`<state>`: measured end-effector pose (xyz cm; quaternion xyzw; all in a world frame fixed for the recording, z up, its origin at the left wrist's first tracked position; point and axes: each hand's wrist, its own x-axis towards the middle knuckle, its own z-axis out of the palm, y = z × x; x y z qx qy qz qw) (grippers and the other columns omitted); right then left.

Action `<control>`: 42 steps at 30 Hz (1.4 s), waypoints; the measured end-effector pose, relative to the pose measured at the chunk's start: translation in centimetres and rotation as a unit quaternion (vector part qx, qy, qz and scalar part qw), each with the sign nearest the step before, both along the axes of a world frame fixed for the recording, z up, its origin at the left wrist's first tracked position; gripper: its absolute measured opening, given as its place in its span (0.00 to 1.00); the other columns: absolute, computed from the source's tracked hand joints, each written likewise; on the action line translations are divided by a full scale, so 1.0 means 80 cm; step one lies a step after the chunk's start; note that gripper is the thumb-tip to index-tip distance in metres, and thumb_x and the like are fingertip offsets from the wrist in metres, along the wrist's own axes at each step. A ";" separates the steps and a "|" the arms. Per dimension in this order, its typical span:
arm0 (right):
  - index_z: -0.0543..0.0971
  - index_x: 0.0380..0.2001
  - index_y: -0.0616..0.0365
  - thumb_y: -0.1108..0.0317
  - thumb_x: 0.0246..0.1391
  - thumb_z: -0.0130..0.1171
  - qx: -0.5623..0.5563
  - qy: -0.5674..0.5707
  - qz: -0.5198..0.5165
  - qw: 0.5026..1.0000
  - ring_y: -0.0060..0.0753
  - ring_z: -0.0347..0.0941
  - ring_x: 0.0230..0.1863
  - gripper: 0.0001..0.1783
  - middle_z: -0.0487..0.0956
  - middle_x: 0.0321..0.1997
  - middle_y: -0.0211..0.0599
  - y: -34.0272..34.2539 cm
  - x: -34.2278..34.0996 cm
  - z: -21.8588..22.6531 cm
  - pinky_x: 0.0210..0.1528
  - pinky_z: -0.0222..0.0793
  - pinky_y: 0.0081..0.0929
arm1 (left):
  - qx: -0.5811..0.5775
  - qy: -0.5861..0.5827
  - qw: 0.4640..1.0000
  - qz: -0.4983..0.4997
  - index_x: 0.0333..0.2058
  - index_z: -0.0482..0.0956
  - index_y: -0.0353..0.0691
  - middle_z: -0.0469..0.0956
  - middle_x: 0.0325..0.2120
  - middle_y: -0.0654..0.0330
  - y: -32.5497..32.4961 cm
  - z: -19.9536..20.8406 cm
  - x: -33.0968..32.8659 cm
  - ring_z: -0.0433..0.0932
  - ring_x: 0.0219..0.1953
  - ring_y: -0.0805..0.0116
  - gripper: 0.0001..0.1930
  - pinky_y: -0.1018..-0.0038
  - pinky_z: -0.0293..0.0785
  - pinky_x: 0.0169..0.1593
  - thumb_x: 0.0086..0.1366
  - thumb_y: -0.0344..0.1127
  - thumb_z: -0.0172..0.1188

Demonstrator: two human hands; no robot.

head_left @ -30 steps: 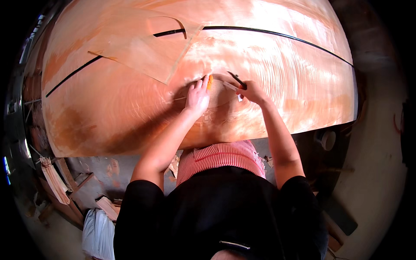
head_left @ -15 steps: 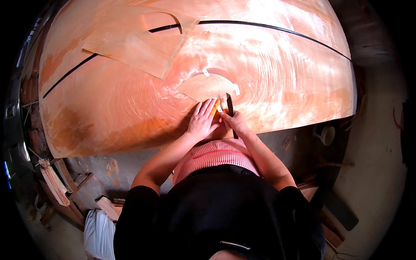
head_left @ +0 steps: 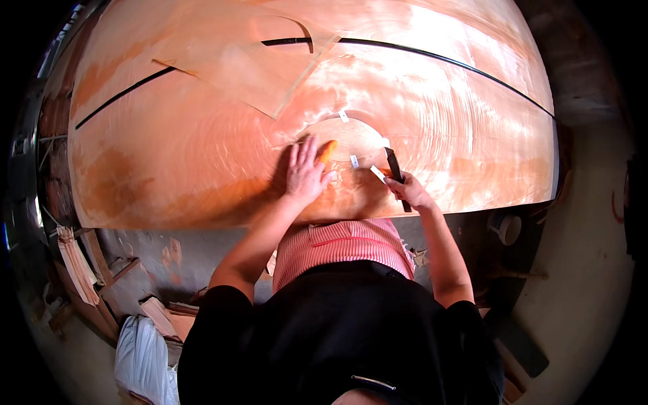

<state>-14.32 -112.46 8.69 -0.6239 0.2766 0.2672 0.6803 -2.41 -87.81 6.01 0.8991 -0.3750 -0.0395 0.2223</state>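
My left hand (head_left: pixel 307 174) lies flat on a large wood veneer sheet (head_left: pixel 196 158), fingers spread. Something orange (head_left: pixel 329 150) shows at its index finger, perhaps a finger cover. Beside that hand a paler curved veneer piece (head_left: pixel 351 137) is set into the sheet, with small white tape pieces (head_left: pixel 354 162) across its edge. My right hand (head_left: pixel 410 192) is closed round a dark, flat, blade-like tool (head_left: pixel 393 165), just right of the pale piece. A short white strip (head_left: pixel 378 174), seemingly tape, sticks out from its fingertips, with a bit of orange by it.
A thin loose veneer sheet (head_left: pixel 236 77) with a curved cut-out lies farther back, over a long black strip (head_left: pixel 459 62). Below the table's near edge are a white bag (head_left: pixel 144 361), wood offcuts (head_left: pixel 77 266) and a round white container (head_left: pixel 507 229).
My hands have moved apart, the right one rightward with the tool and white strip. A further white tape piece now shows on the pale piece's near edge. The view has shifted slightly.
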 end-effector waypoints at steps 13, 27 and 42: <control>0.69 0.32 0.59 0.65 0.52 0.51 -0.074 -0.131 0.048 0.988 0.14 0.62 0.20 0.08 0.72 0.19 0.26 0.081 0.107 -0.025 0.22 0.59 0.15 | -0.023 -0.047 0.993 0.108 0.43 0.71 0.41 0.54 0.55 0.45 0.031 -0.014 0.020 0.53 0.57 0.50 0.23 0.55 0.47 0.57 0.49 0.45 0.58; 0.75 0.23 0.63 0.66 0.44 0.57 -0.110 -0.072 0.134 0.982 0.23 0.72 0.22 0.10 0.77 0.20 0.36 0.137 0.210 -0.058 0.27 0.66 0.20 | -0.058 -0.044 0.983 0.171 0.47 0.66 0.35 0.58 0.54 0.52 0.062 -0.026 0.022 0.59 0.55 0.56 0.23 0.56 0.51 0.56 0.51 0.36 0.54; 0.75 0.32 0.57 0.65 0.46 0.51 -0.525 -0.126 0.433 0.722 0.44 0.73 0.35 0.11 0.76 0.32 0.45 0.135 0.248 -0.001 0.36 0.68 0.35 | 0.080 -0.030 0.990 0.108 0.54 0.58 0.35 0.57 0.55 0.53 0.033 -0.008 0.033 0.54 0.58 0.61 0.31 0.55 0.44 0.58 0.53 0.44 0.54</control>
